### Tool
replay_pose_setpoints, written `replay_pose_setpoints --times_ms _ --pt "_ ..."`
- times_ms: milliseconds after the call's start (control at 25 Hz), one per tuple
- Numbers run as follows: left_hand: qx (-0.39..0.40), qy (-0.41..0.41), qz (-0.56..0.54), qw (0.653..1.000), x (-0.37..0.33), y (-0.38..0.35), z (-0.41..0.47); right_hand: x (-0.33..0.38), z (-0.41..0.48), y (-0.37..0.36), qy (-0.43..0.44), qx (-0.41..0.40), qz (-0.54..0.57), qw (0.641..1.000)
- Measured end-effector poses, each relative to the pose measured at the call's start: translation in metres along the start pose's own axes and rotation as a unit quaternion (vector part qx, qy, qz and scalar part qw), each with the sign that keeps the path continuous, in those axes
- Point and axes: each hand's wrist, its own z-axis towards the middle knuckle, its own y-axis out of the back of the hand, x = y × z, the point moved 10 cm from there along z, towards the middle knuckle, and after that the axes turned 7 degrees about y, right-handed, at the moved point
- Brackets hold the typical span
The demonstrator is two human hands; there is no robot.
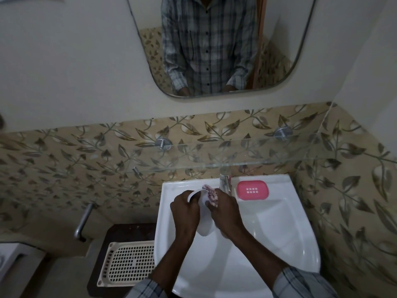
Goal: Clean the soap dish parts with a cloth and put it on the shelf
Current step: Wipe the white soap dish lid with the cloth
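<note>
Presently the left hand (182, 208) grips the white dish part (203, 216), its long axis running away from the body. The right hand (225, 209), just beside it, pinches the cloth (211, 193) against it. The pink tray (252, 190) lies beyond the right hand, nearer that hand; the glass shelf (247, 151) is farther off.

Mirror (214, 39), tap (224, 179), white basin (279, 233), cream perforated tray (126, 263).

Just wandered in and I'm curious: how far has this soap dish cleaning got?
Nothing is on the glass shelf yet. The left hand holds a white dish part over the sink while the right hand rubs it with a cloth. The pink part waits on the sink's rim. Shelving remains.
</note>
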Motion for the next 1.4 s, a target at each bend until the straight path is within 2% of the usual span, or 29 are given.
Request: replay_pose_setpoints --times_ms 80,120,240,320,400,480,560,600,680,760,840,960,1080,1160,1280,1320,1400 --pt "-0.045 0.038 -0.035 0.998 0.013 0.006 -0.013 -0.024 -0.013 -0.01 -0.087 0.028 0.015 0.996" --pt "-0.06 0.05 -0.041 0.996 0.018 0.006 -0.021 -0.028 -0.014 -0.011 -0.094 0.039 -0.008 0.995" --pt "-0.049 0.041 -0.017 0.998 0.019 0.008 -0.021 -0.012 -0.005 -0.008 -0.019 0.076 -0.13 0.988" --pt "0.022 0.008 0.087 0.996 0.009 -0.001 -0.002 0.012 0.003 -0.008 0.076 0.094 -0.22 0.968" --pt "0.102 -0.033 0.259 0.96 0.001 -0.019 0.012 0.025 0.012 -0.011 0.135 0.099 -0.256 0.952" --pt "0.118 -0.071 0.296 0.945 -0.003 -0.025 0.013 0.024 0.016 -0.011 0.122 0.08 -0.251 0.957" --pt "0.063 -0.089 0.241 0.964 -0.007 -0.017 0.006 -0.003 0.02 0.002 0.006 0.029 -0.168 0.985" --pt "0.015 -0.072 0.2 0.977 -0.006 -0.008 0.001 -0.021 0.018 0.007 -0.068 0.005 -0.097 0.993" --pt "-0.082 -0.009 0.112 0.99 0.002 0.007 -0.009 -0.048 0.007 0.003 -0.194 -0.036 0.043 0.98" --pt "-0.133 0.049 0.044 0.989 0.009 0.007 -0.02 -0.056 -0.006 -0.006 -0.27 -0.064 0.109 0.955" --pt "-0.111 0.067 0.022 0.991 0.012 -0.005 -0.028 -0.055 -0.009 -0.003 -0.281 -0.07 0.088 0.953" --pt "-0.038 0.036 0.058 0.997 0.005 -0.015 -0.014 -0.039 0.016 0.01 -0.208 -0.031 -0.011 0.978" --pt "-0.044 0.021 0.023 0.999 -0.004 -0.014 0.014 -0.018 0.031 0.016 -0.155 -0.038 -0.022 0.987" --pt "-0.099 0.07 -0.002 0.993 0.005 -0.007 0.017 -0.012 0.023 0.011 -0.162 -0.052 -0.013 0.985" --pt "-0.15 0.17 -0.053 0.973 0.039 -0.003 0.007 -0.029 -0.012 -0.014 -0.243 -0.053 0.047 0.967" --pt "-0.129 0.197 -0.054 0.97 0.048 -0.009 0.007 -0.034 -0.022 -0.018 -0.267 -0.058 0.059 0.96" --pt "-0.024 0.265 -0.05 0.963 0.061 -0.033 0.006 -0.04 -0.026 -0.016 -0.269 -0.063 0.037 0.96"
